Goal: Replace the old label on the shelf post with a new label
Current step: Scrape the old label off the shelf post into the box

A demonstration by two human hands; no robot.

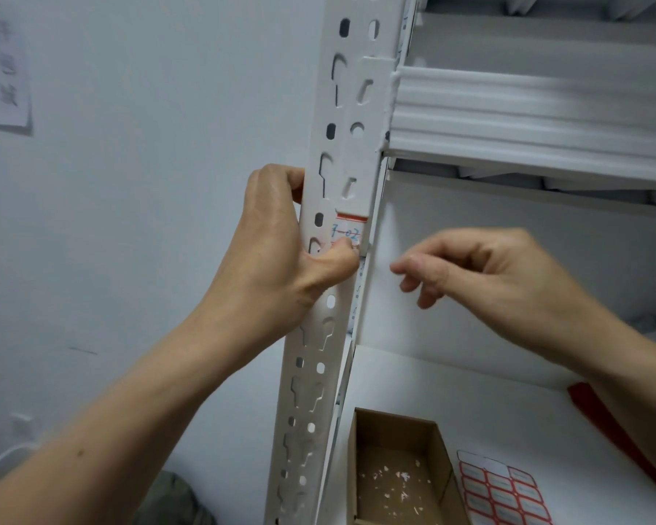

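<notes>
A white perforated shelf post (330,145) runs up the middle of the view. On it sits a white label (347,230) with a red edge and blue handwriting. My left hand (281,255) wraps round the post, fingers behind its left edge, and its thumb presses on the label's lower part. My right hand (481,274) hovers to the right of the post with loosely curled fingers and holds nothing that I can see. A sheet of red-bordered blank labels (504,490) lies on the shelf board at the lower right.
An open cardboard box (398,471) with small paper scraps inside stands on the white shelf board (489,407). A red object (614,430) lies at the right. A shelf beam (527,119) crosses above. A paper notice (1,70) hangs on the wall at left.
</notes>
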